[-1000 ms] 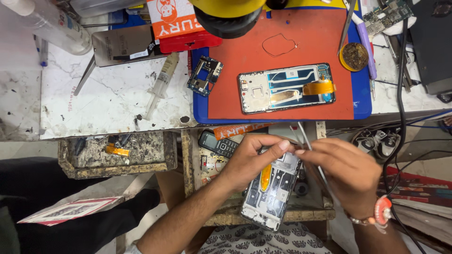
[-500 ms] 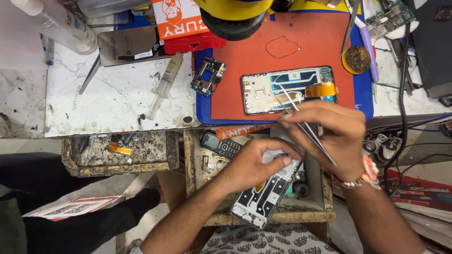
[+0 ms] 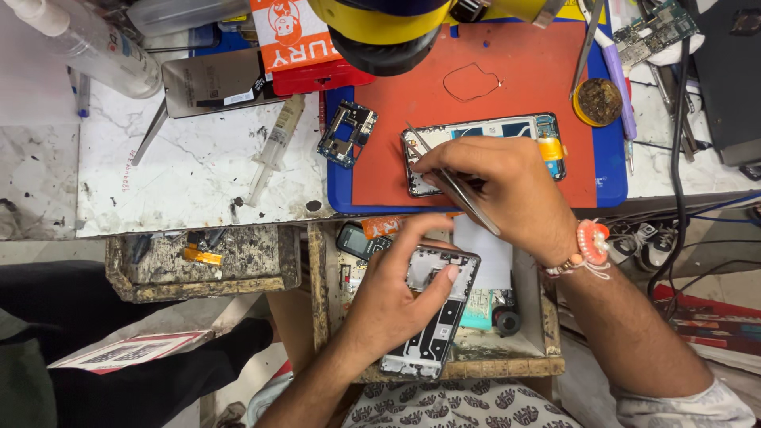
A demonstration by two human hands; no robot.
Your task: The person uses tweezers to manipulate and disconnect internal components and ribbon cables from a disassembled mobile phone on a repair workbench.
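**Tweezers at the opened phone, frame held in the drawer**

The opened phone (image 3: 507, 131) lies on the red mat (image 3: 507, 87) on the table (image 3: 182, 174), directly under the right hand (image 3: 515, 186), which covers its lower middle part. The phone frame (image 3: 432, 317) lies lower down, over the open wooden drawer (image 3: 444, 368), under the left hand (image 3: 396, 293); the two hands are apart, one above the other in the view.

The opened phone lies flat with its inside facing up: pale parts, a blue strip along the top and an orange tab near its right end. The phone frame is a dark, bare shell with pale cut-outs, tilted so its lower end points down-left.

The right hand is closed on a pair of metal tweezers (image 3: 452, 178), pinched between thumb and fingers, the tips at the phone's upper left corner and the rear end slanting back across the hand. A beaded bracelet (image 3: 590, 246) circles that wrist. The left hand grips the phone frame from the left, thumb across its upper face and fingers curled around its edge, forearm rising from below.
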